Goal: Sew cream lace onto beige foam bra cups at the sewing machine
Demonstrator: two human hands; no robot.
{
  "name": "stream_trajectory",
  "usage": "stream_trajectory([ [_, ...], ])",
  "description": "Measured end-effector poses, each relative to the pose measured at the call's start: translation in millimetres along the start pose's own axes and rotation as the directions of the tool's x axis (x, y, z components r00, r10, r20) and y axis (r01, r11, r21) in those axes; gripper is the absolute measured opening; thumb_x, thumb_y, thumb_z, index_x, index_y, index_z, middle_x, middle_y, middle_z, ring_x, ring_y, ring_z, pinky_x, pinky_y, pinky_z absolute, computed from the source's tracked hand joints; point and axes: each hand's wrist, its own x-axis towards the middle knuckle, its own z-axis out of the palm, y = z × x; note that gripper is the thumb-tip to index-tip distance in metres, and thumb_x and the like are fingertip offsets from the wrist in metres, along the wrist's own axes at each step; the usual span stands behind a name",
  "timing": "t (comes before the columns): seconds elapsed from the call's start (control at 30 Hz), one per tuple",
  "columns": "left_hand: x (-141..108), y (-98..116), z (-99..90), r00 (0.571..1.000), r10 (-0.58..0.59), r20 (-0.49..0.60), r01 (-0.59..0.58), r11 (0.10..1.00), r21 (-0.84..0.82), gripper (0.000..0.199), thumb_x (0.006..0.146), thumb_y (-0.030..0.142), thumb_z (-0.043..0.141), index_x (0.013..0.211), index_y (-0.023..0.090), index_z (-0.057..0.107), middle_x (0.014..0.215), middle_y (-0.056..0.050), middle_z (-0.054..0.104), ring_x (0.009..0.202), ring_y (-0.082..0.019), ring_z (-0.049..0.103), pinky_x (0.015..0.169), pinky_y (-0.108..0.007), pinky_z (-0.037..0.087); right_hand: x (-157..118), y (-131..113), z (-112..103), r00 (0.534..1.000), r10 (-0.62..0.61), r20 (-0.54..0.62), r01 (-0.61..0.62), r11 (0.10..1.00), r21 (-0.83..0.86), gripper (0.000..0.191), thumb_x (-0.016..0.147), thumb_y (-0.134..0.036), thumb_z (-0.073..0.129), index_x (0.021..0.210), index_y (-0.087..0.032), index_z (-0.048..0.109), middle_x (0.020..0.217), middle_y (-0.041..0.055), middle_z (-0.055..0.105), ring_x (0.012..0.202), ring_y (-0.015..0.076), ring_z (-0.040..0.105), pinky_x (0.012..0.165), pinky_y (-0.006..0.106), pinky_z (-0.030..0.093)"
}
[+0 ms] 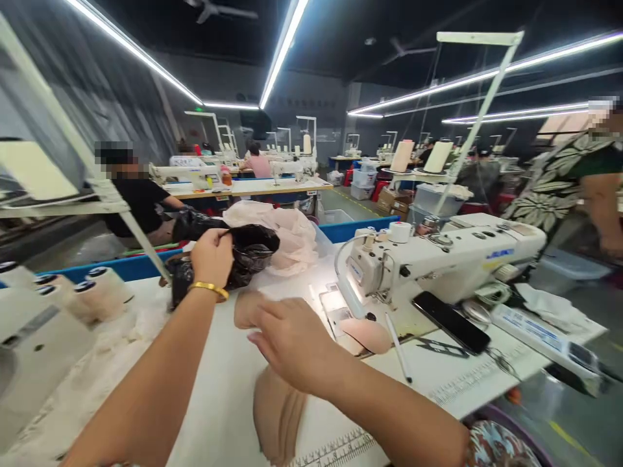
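Observation:
My left hand, with a gold bangle at the wrist, grips the edge of a black plastic bag and holds its mouth up. Close to the bag, my right hand pinches a tan curved fabric piece, slightly blurred. Below that hand lies a stack of similar tan cup-shaped pieces, partly hidden by my forearm. One pinkish cup-shaped piece rests beside the needle area of the white sewing machine. What the bag contains is hidden.
Pale sheer fabric is heaped behind the bag. Right of the needle lie a white pen, a black phone and a long white box. Thread cones stand left. A co-worker sits beyond; another person stands right.

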Motion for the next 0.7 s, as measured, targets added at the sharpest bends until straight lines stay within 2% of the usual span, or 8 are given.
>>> stream_trajectory([
  [0.07, 0.3, -1.7, 1.2, 0.999, -0.038, -0.022, 0.037, 0.999, -0.037, 0.027, 0.088, 0.037, 0.054, 0.105, 0.020, 0.067, 0.077, -0.001, 0.064, 0.054, -0.015, 0.055, 0.050, -0.029, 0.037, -53.7, 9.0, -6.3, 0.972, 0.200, 0.127, -0.179, 0.971, -0.159, 0.009, 0.096, -0.025, 0.065, 0.100, -0.017, 0.068, 0.104, 0.0087, 0.073, 0.092, 0.0275, 0.067, 0.082, 0.042, 0.053],
  [0.17, -8.1, -4.2, 4.5, 0.998, -0.055, 0.021, 0.057, 0.995, -0.084, 0.019, 0.085, 0.036, 0.060, 0.096, 0.022, 0.067, 0.071, 0.001, 0.061, 0.049, -0.013, 0.054, 0.046, -0.027, 0.034, -125.2, 40.5, -9.2, 0.825, 0.554, 0.110, -0.492, 0.801, -0.341, 0.020, 0.088, -0.012, 0.070, 0.106, -0.020, 0.068, 0.106, 0.0093, 0.073, 0.094, 0.0299, 0.067, 0.080, 0.041, 0.055],
  [0.27, -19.4, -5.9, 7.2, 0.996, -0.043, 0.082, 0.053, 0.992, -0.115, 0.014, 0.086, 0.033, 0.061, 0.091, 0.021, 0.066, 0.068, 0.001, 0.061, 0.048, -0.012, 0.054, 0.047, -0.026, 0.037, -167.5, 68.7, 3.4, 0.801, 0.599, 0.017, -0.540, 0.734, -0.412, 0.047, 0.083, 0.005, 0.059, 0.122, -0.020, 0.065, 0.113, 0.0127, 0.074, 0.098, 0.0311, 0.068, 0.078, 0.039, 0.055],
  [0.33, -24.4, -7.2, 7.7, 0.994, -0.030, 0.109, 0.043, 0.992, -0.117, 0.016, 0.087, 0.033, 0.060, 0.091, 0.019, 0.066, 0.070, 0.002, 0.063, 0.049, -0.011, 0.054, 0.048, -0.025, 0.039, -173.2, 71.9, 15.5, 0.853, 0.522, -0.031, -0.504, 0.805, -0.312, 0.041, 0.084, 0.004, 0.052, 0.112, -0.022, 0.067, 0.098, 0.0089, 0.074, 0.091, 0.0288, 0.068, 0.071, 0.035, 0.054],
  [0.43, -28.9, -9.4, 6.1, 0.992, -0.016, 0.125, 0.029, 0.994, -0.101, 0.020, 0.085, 0.035, 0.060, 0.092, 0.018, 0.068, 0.071, 0.002, 0.064, 0.050, -0.010, 0.053, 0.048, -0.023, 0.040, -148.3, 52.5, 23.0, 0.923, 0.317, -0.217, -0.337, 0.940, -0.058, 0.027, 0.095, -0.006, 0.049, 0.108, -0.024, 0.064, 0.087, 0.0046, 0.069, 0.079, 0.0233, 0.065, 0.066, 0.032, 0.051],
  [0.53, -32.4, -11.4, 3.1, 0.991, -0.001, 0.137, 0.011, 0.997, -0.078, 0.022, 0.082, 0.037, 0.062, 0.093, 0.019, 0.069, 0.067, 0.003, 0.062, 0.050, -0.011, 0.052, 0.048, -0.022, 0.042, -88.1, 29.3, 16.6, 0.836, 0.134, -0.533, -0.100, 0.991, 0.092, 0.026, 0.100, -0.009, 0.050, 0.117, -0.025, 0.062, 0.098, 0.0065, 0.068, 0.087, 0.0197, 0.064, 0.074, 0.030, 0.052],
  [0.57, -33.5, -11.9, 2.0, 0.990, 0.009, 0.142, 0.001, 0.997, -0.071, 0.022, 0.082, 0.037, 0.062, 0.094, 0.019, 0.069, 0.066, 0.003, 0.062, 0.050, -0.011, 0.053, 0.048, -0.023, 0.042, -62.5, 25.8, 14.4, 0.818, 0.116, -0.564, -0.071, 0.992, 0.101, 0.026, 0.100, -0.011, 0.050, 0.119, -0.023, 0.063, 0.101, 0.0080, 0.067, 0.091, 0.0200, 0.064, 0.080, 0.032, 0.053],
  [0.7, -39.1, -11.3, -0.1, 0.990, 0.066, 0.128, -0.060, 0.997, -0.051, 0.021, 0.083, 0.033, 0.058, 0.095, 0.020, 0.069, 0.068, 0.002, 0.064, 0.054, -0.013, 0.055, 0.050, -0.023, 0.042, 44.1, 37.1, 22.2, 0.884, 0.358, -0.301, -0.331, 0.933, 0.139, 0.025, 0.102, -0.011, 0.046, 0.102, -0.015, 0.071, 0.100, 0.0127, 0.068, 0.097, 0.0239, 0.064, 0.085, 0.037, 0.053],
])
